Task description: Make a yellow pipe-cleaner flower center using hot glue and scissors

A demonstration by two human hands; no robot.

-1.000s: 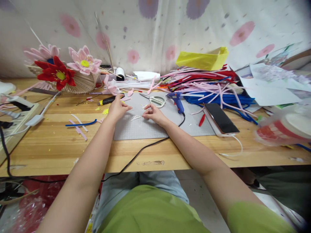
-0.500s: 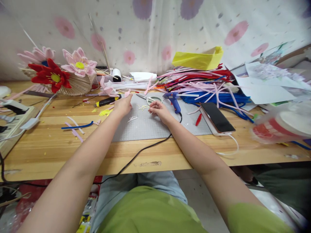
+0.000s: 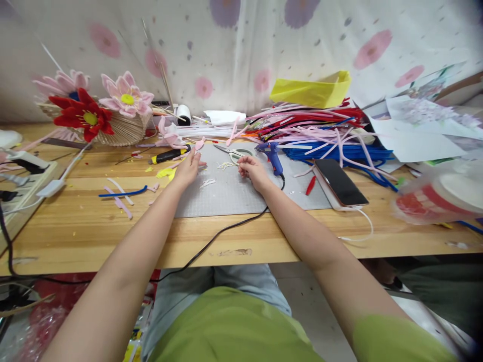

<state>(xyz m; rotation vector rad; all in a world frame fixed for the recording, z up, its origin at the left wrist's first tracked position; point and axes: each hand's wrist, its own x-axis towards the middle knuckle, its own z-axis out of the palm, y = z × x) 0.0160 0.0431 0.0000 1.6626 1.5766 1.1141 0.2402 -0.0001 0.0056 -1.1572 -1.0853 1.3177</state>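
Observation:
My left hand [image 3: 189,168] is over the left edge of the grey cutting mat [image 3: 226,201], its fingers apart and nothing seen in it. Just beyond its fingertips lies a pink petal piece [image 3: 199,144]. My right hand [image 3: 252,170] hovers beside the scissors [image 3: 236,153], fingers curled together; whatever they may hold is too small to make out. Between the hands, thin pale yellow strands [image 3: 226,165] and a little bunch of white pieces [image 3: 208,182] rest on the mat. A blue glue gun [image 3: 272,157] lies right of my right hand.
Pipe cleaners [image 3: 332,151] are heaped behind the mat at the right, with a phone [image 3: 339,182] in front. Finished fuzzy flowers [image 3: 88,118] stand back left. A black cable [image 3: 222,232] crosses the front; a wrapped cup [image 3: 441,193] is far right.
My left hand has drawn back from the pink petal piece and its fingers have opened. My right hand stays near the scissors, its fingers slightly more curled. The view has shifted a little.

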